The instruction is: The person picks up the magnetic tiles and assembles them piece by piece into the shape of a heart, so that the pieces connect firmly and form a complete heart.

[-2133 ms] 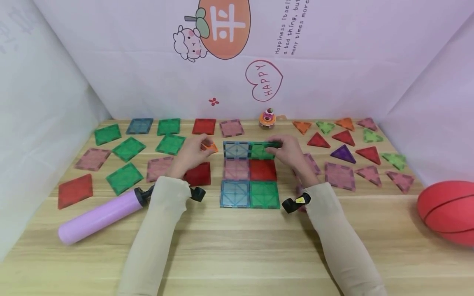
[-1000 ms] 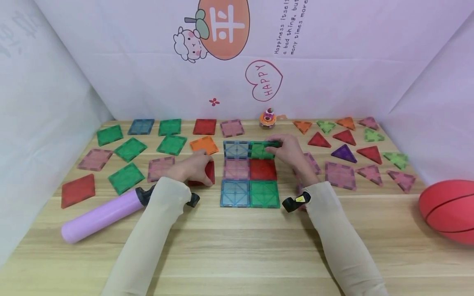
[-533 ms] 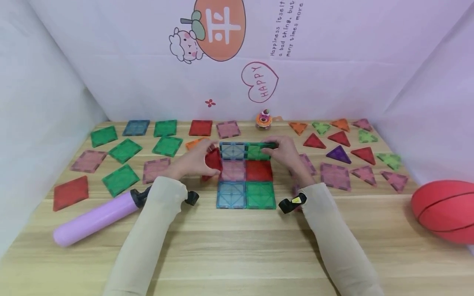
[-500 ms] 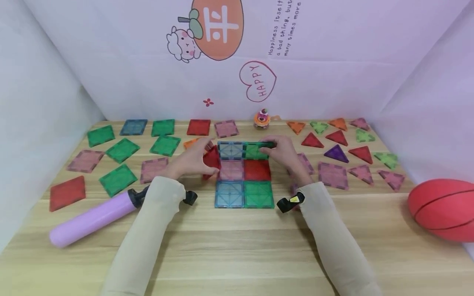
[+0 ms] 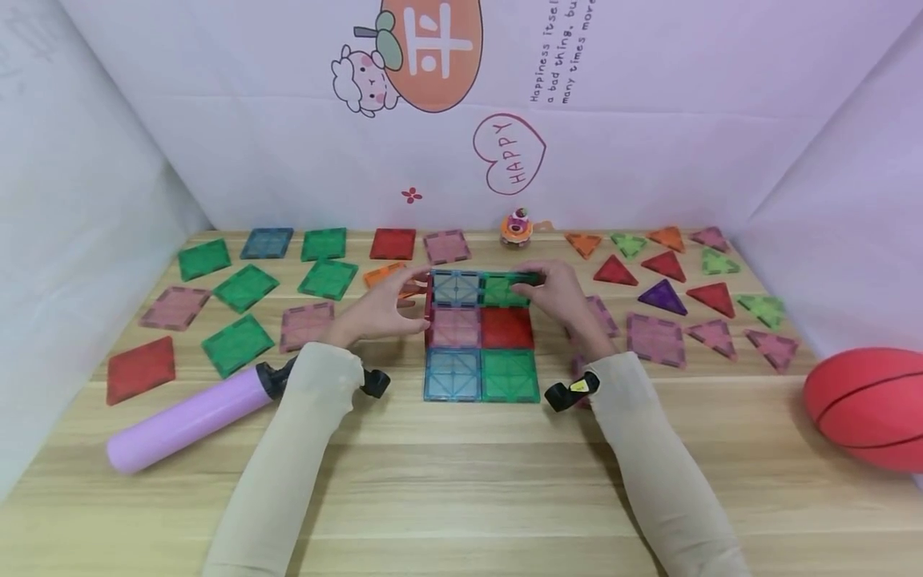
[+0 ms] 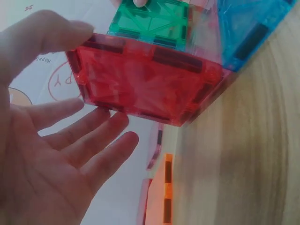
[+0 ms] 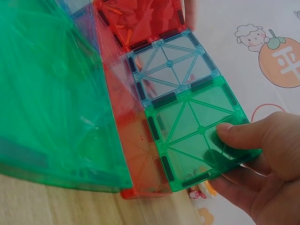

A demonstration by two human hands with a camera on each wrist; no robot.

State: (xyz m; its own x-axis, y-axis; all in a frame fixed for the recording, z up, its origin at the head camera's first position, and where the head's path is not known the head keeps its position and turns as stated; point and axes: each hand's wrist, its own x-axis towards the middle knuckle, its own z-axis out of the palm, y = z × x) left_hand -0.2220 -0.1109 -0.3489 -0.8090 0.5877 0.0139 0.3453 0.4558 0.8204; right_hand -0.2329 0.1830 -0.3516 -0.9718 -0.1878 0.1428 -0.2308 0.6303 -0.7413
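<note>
Four square magnetic tiles would exceed my count, so several lie flat in a joined block: pink (image 5: 456, 328), red (image 5: 507, 327), blue (image 5: 452, 377) and green (image 5: 509, 377). Along its far edge, a blue tile (image 5: 456, 288) and a green tile (image 7: 187, 101) stand upright side by side. My right hand (image 5: 555, 295) pinches the upright green tile, thumb in front and fingers behind. At the block's left side, my left hand (image 5: 382, 308) holds an upright red tile (image 6: 136, 79) between thumb and fingertips at opposite edges. That red tile meets the upright blue one.
Loose square tiles, including a green one (image 5: 237, 345), lie at the left; an orange tile (image 5: 384, 274) is partly behind my left hand. Triangle tiles (image 5: 663, 297) lie at the right. A purple pump (image 5: 191, 417), a red ball (image 5: 865, 409) and a small figurine (image 5: 517, 228) surround them.
My left hand let go of the orange tile, took the red tile from the table and brought it rightward, upright against the block. My right hand stays on the green tile.
</note>
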